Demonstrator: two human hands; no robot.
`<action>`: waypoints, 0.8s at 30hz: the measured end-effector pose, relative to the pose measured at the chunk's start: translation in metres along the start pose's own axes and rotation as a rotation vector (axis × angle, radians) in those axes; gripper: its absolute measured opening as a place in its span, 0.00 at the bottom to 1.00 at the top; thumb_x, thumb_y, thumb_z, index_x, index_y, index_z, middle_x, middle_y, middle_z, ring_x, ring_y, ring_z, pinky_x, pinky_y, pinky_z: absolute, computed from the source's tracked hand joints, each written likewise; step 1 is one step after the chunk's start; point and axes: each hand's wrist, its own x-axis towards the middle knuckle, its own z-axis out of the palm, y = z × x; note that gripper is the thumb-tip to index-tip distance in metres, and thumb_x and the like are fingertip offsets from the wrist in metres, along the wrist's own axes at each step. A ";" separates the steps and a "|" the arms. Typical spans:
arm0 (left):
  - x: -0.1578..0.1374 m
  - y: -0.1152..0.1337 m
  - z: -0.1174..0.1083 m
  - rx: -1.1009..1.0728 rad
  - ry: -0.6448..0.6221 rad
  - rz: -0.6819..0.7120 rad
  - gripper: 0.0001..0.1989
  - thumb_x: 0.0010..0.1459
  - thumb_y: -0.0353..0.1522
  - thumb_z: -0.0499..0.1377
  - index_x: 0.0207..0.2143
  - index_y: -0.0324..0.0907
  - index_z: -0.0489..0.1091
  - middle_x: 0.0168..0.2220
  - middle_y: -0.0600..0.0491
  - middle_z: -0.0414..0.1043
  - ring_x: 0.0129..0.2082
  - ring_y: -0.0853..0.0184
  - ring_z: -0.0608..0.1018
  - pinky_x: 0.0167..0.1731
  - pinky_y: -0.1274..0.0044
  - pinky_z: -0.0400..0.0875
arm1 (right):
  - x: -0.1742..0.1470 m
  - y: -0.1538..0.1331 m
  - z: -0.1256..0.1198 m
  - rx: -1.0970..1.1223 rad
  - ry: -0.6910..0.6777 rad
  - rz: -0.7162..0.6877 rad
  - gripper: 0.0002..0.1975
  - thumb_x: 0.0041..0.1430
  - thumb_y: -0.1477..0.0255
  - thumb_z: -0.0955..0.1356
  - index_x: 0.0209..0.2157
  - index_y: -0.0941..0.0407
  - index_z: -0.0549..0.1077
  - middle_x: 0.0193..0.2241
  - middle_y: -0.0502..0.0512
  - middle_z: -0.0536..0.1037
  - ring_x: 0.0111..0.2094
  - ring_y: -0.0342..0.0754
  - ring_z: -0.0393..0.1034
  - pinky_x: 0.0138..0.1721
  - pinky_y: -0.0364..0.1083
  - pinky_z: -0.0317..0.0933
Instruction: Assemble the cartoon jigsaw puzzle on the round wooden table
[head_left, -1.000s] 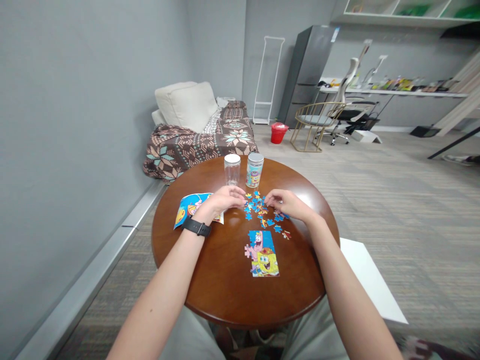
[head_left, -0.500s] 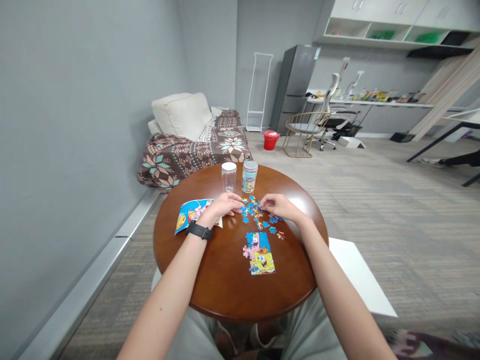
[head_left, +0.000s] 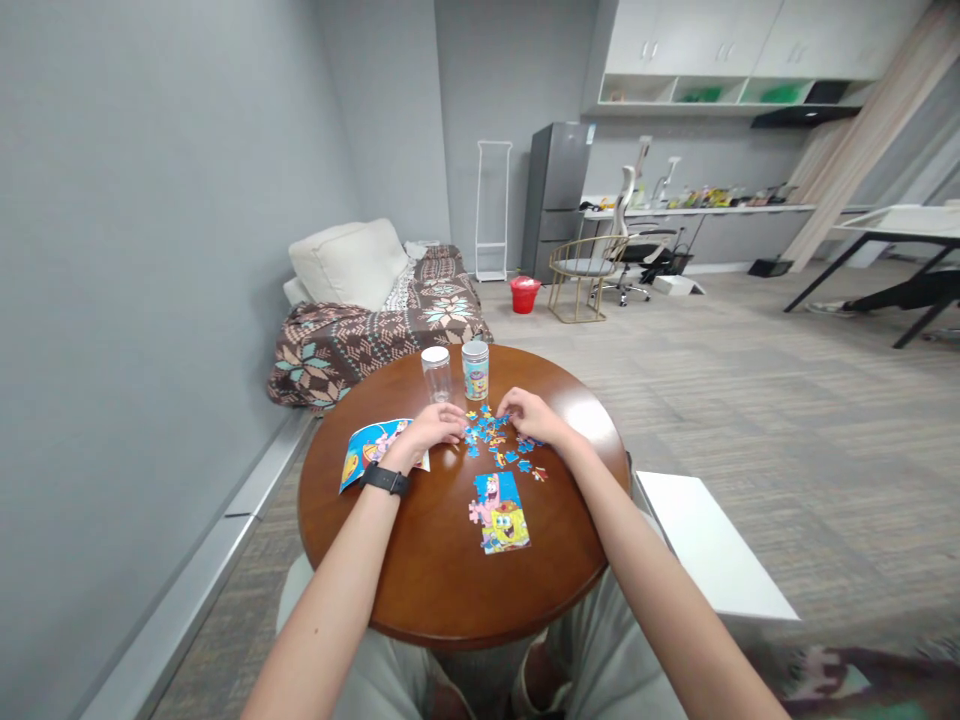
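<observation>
Loose jigsaw puzzle pieces (head_left: 489, 430), mostly blue, lie in a pile between my two hands. My left hand (head_left: 439, 425), with a black watch (head_left: 384, 478) on its wrist, rests at the pile's left edge with its fingers loosely bent and apart. At the upper right of the pile, my right hand (head_left: 529, 413) has its fingertips closed on a blue puzzle piece (head_left: 505, 419), partly hidden by the fingers. Nearer me lies a joined puzzle section (head_left: 501, 512) showing a yellow and a pink cartoon figure. Left of the pile, a curled picture sheet (head_left: 367, 450) is partly covered by my left hand.
Behind the pile on the round wooden table (head_left: 427, 590) stand a clear jar (head_left: 437, 378) with a white lid and a printed can (head_left: 475, 372). A white board (head_left: 712, 540) is beside the table at right. A covered couch (head_left: 375, 335) stands beyond.
The camera view has shifted, so the table appears lower and further left. Both hands stay at the pile, with only slight finger movement.
</observation>
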 end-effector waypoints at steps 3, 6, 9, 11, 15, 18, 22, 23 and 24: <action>-0.001 0.000 -0.001 -0.010 0.005 -0.032 0.20 0.35 0.21 0.71 0.33 0.35 0.68 0.25 0.54 0.74 0.22 0.72 0.77 0.23 0.81 0.72 | 0.002 0.000 0.002 0.017 0.000 -0.025 0.19 0.41 0.89 0.59 0.31 0.59 0.74 0.31 0.52 0.73 0.31 0.42 0.70 0.34 0.42 0.66; -0.002 0.002 -0.002 -0.013 0.009 -0.022 0.22 0.34 0.21 0.72 0.33 0.35 0.69 0.25 0.55 0.74 0.22 0.72 0.77 0.23 0.81 0.72 | 0.003 -0.003 0.004 0.021 0.005 -0.040 0.18 0.42 0.90 0.60 0.30 0.59 0.74 0.30 0.52 0.73 0.30 0.42 0.69 0.35 0.42 0.65; -0.001 0.004 -0.001 -0.016 0.030 -0.007 0.21 0.34 0.20 0.72 0.32 0.36 0.69 0.24 0.55 0.74 0.21 0.73 0.76 0.24 0.82 0.72 | 0.002 -0.006 0.005 0.016 -0.004 -0.047 0.17 0.42 0.90 0.61 0.30 0.58 0.74 0.31 0.52 0.73 0.29 0.41 0.68 0.35 0.42 0.65; 0.000 0.004 -0.001 -0.035 0.044 -0.007 0.20 0.35 0.19 0.71 0.32 0.36 0.68 0.23 0.56 0.73 0.21 0.74 0.76 0.24 0.83 0.72 | 0.001 -0.006 0.006 0.008 -0.016 -0.047 0.17 0.42 0.90 0.61 0.30 0.58 0.73 0.32 0.51 0.73 0.29 0.41 0.68 0.35 0.42 0.64; 0.004 0.003 0.001 -0.070 0.054 -0.019 0.15 0.39 0.19 0.69 0.30 0.36 0.69 0.22 0.56 0.72 0.22 0.74 0.76 0.26 0.82 0.73 | 0.001 -0.002 0.007 -0.025 -0.026 -0.047 0.18 0.43 0.89 0.61 0.31 0.57 0.73 0.33 0.52 0.73 0.31 0.42 0.68 0.36 0.42 0.64; 0.005 0.001 0.004 -0.089 0.036 -0.019 0.13 0.41 0.18 0.67 0.30 0.36 0.69 0.23 0.55 0.73 0.24 0.73 0.76 0.29 0.79 0.74 | 0.000 -0.001 0.006 -0.055 -0.025 -0.047 0.17 0.44 0.88 0.61 0.31 0.57 0.73 0.34 0.52 0.72 0.32 0.43 0.68 0.36 0.42 0.64; 0.004 0.002 0.004 -0.098 -0.008 0.001 0.13 0.42 0.17 0.66 0.30 0.35 0.69 0.25 0.54 0.74 0.25 0.72 0.76 0.29 0.79 0.72 | -0.001 -0.005 0.003 -0.080 -0.036 -0.068 0.19 0.42 0.89 0.60 0.31 0.57 0.73 0.33 0.52 0.72 0.34 0.44 0.68 0.37 0.43 0.63; 0.003 0.003 0.004 -0.094 -0.020 0.009 0.14 0.41 0.17 0.65 0.31 0.35 0.70 0.25 0.54 0.75 0.25 0.72 0.76 0.29 0.79 0.72 | -0.001 -0.006 0.003 -0.087 -0.046 -0.071 0.19 0.41 0.89 0.59 0.31 0.57 0.72 0.33 0.52 0.72 0.35 0.44 0.69 0.38 0.43 0.63; 0.002 0.004 0.004 -0.091 -0.026 0.021 0.14 0.41 0.17 0.66 0.31 0.35 0.70 0.25 0.54 0.75 0.25 0.72 0.76 0.29 0.79 0.71 | -0.001 -0.007 0.002 -0.092 -0.056 -0.071 0.20 0.39 0.89 0.58 0.31 0.57 0.72 0.33 0.52 0.72 0.35 0.44 0.69 0.38 0.43 0.63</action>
